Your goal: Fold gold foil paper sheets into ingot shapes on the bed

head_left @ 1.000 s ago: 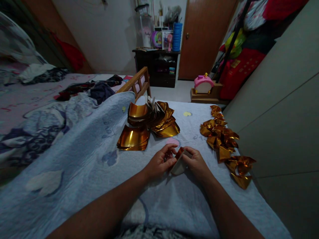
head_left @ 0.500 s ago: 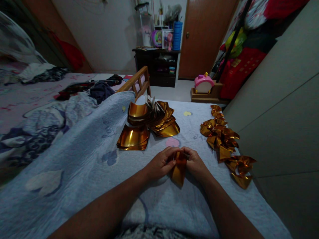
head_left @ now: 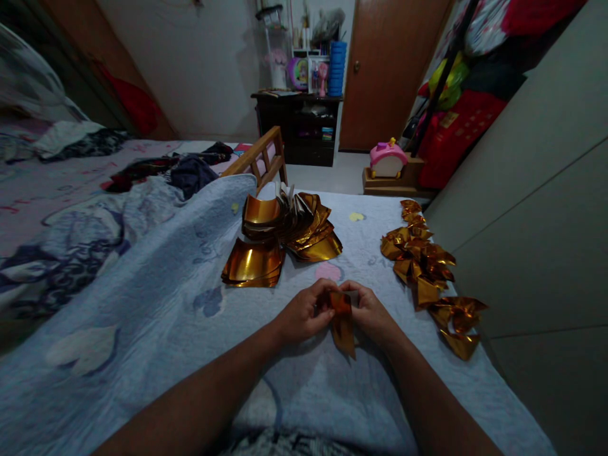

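A folded piece of gold foil paper [head_left: 342, 326] hangs between my two hands, low over the bed. My left hand [head_left: 308, 311] pinches its upper left side with thumb and fingers. On the other side my right hand [head_left: 368, 307] is closed on its upper right edge. Beyond my hands lie fanned stacks of flat gold sheets, one at the front left [head_left: 254, 261] and another at the right [head_left: 319, 244]. Several folded gold pieces [head_left: 425, 291] form a row along the bed's right edge.
Light blue bedding [head_left: 180, 354] lies under everything. A wooden rail [head_left: 254, 154] stands behind the stacks, with crumpled clothes [head_left: 190, 174] to its left. Past the bed are a dark cabinet [head_left: 297, 136] and a pink toy [head_left: 388, 159]; a pale panel [head_left: 536, 221] rises at right.
The foil piece between my hands has turned and looks narrower, its lower tip shifted slightly right. My fingers have shifted a little at its top edge.
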`<state>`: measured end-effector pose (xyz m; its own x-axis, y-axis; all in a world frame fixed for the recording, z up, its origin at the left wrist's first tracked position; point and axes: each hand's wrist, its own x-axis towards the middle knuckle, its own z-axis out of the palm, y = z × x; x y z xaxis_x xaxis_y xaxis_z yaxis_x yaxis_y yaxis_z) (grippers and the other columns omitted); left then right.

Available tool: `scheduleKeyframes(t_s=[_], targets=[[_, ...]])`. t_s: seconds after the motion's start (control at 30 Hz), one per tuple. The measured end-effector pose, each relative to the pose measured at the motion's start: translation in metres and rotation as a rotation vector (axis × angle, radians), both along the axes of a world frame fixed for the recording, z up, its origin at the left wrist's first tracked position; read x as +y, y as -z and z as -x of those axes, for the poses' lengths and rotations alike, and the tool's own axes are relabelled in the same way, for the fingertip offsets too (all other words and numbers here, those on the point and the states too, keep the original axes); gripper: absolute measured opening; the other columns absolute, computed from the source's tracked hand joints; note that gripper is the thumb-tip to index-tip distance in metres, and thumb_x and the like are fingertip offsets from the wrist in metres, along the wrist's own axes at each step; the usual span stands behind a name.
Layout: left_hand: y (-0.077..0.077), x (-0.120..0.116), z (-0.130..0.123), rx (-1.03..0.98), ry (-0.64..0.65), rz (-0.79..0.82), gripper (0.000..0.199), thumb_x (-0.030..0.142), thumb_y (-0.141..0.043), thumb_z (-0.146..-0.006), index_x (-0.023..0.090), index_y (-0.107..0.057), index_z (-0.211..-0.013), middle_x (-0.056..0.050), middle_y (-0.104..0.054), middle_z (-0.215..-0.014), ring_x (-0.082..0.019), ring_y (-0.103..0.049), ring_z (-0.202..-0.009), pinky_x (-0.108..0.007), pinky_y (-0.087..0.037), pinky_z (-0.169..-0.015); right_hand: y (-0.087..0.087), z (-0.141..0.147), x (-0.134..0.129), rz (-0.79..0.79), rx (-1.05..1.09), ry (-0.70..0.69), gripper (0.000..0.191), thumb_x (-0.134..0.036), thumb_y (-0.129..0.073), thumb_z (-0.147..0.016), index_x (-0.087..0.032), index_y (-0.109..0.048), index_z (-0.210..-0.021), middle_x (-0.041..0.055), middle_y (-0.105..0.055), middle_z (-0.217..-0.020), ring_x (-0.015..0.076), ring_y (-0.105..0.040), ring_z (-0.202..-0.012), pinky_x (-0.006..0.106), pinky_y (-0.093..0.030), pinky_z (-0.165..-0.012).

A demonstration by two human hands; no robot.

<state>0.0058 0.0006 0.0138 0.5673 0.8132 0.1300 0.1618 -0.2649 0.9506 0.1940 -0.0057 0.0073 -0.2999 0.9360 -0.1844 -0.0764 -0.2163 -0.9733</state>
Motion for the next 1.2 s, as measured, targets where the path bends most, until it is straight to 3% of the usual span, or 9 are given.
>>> scheduleKeyframes(t_s=[0.63,0.9,1.07,1.2], targets=[[-0.001,0.004,0.004,0.015,-0.003,0.047,0.018,0.013,-0.061,-0.08,0.019,-0.053,-0.094,0.002,-0.056,-0.073,-0.01,-0.052,-0.063,-0.022,-0.039,-0.06,0.002,0.0,0.0,0.019,-0.055,0.002,0.031,-0.031,-0.075,-0.072,-0.022,-0.056,-0.095,-0.0046,-0.063,-0.071,0.0126,-0.056,-0.06,0.022,-0.043,-0.055],[-0.002,0.005,0.004,0.042,0.016,0.0,0.013,0.015,-0.059,-0.08,0.017,-0.061,-0.092,0.0,-0.064,-0.076,-0.012,-0.057,-0.067,-0.024,-0.043,-0.065,-0.001,0.001,0.001,0.006,-0.039,0.015,0.032,-0.032,-0.08,-0.069,-0.022,-0.057,-0.089,-0.0054,-0.06,-0.068,0.012,-0.053,-0.059,0.022,-0.041,-0.054],[-0.005,0.006,0.005,0.041,-0.042,-0.037,0.008,0.016,-0.059,-0.078,0.017,-0.063,-0.085,0.0,-0.063,-0.072,-0.013,-0.057,-0.067,-0.024,-0.043,-0.065,-0.001,0.001,0.0,-0.03,-0.014,0.023,0.033,-0.038,-0.083,-0.07,-0.021,-0.061,-0.088,-0.0029,-0.061,-0.072,0.0124,-0.054,-0.063,0.023,-0.042,-0.057],[-0.008,0.007,0.007,-0.003,-0.146,-0.048,0.005,0.018,-0.061,-0.079,0.017,-0.063,-0.084,0.0,-0.062,-0.072,-0.014,-0.058,-0.069,-0.025,-0.044,-0.068,-0.002,0.001,0.0,0.001,0.019,-0.002,0.041,-0.04,-0.084,-0.07,-0.019,-0.066,-0.101,-0.0002,-0.065,-0.081,0.0126,-0.056,-0.066,0.023,-0.044,-0.059]])
